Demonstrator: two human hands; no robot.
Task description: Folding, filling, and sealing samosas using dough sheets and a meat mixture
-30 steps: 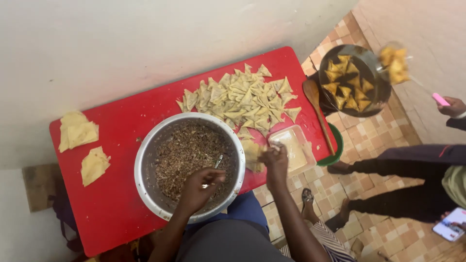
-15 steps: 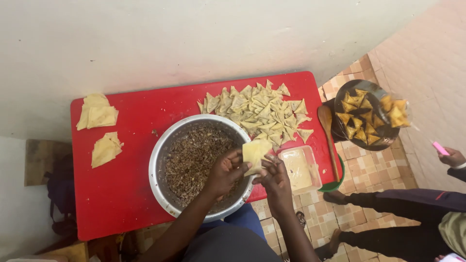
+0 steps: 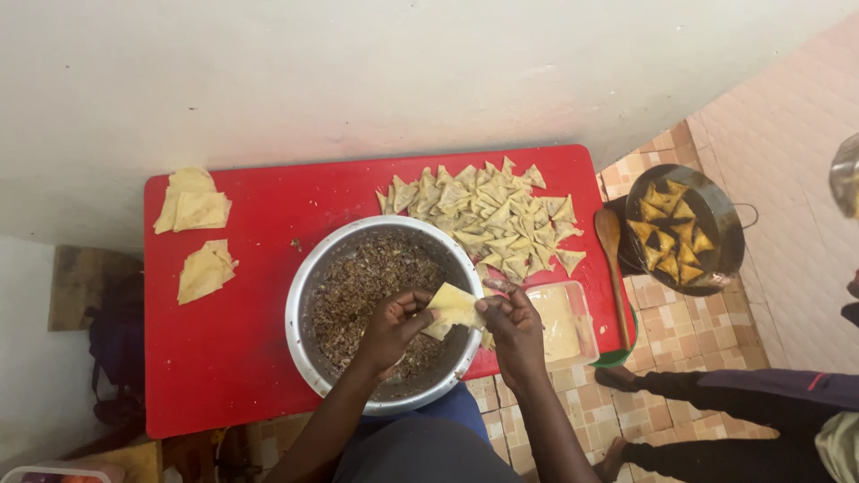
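I hold a pale pastry sheet [image 3: 452, 309] between both hands, above the near right rim of the steel bowl [image 3: 309, 358]. My left hand [image 3: 386, 331] is curled, with thumb and fingertips pinched on the left edge of the sheet. My right hand [image 3: 512, 324] is partly closed, fingers gripping the right edge. The bowl is filled with dark minced filling [image 3: 367, 277].

Step in hand, as I judge it: shaping the sheet into a pocket, ahead of filling. The next move calls for a firm pinch at the folded corner and an open mouth turned toward the filling, with the sheet kept over the bowl.

Surroundings on the red table [image 3: 250, 394]:
- A heap of folded raw triangles [image 3: 488, 210] lies just beyond the bowl.
- A shallow tub of pale paste [image 3: 559, 322] sits just right of my right hand.
- Stacks of unfolded sheets [image 3: 197, 237] lie well apart at the far left.
- A wooden spoon [image 3: 613, 259] rests at the right edge.
- A pan of browned triangles [image 3: 680, 233] stands on the floor, beside another person's legs [image 3: 716, 389].

Nothing blocks the hands; the bowl rim is the closest obstruction
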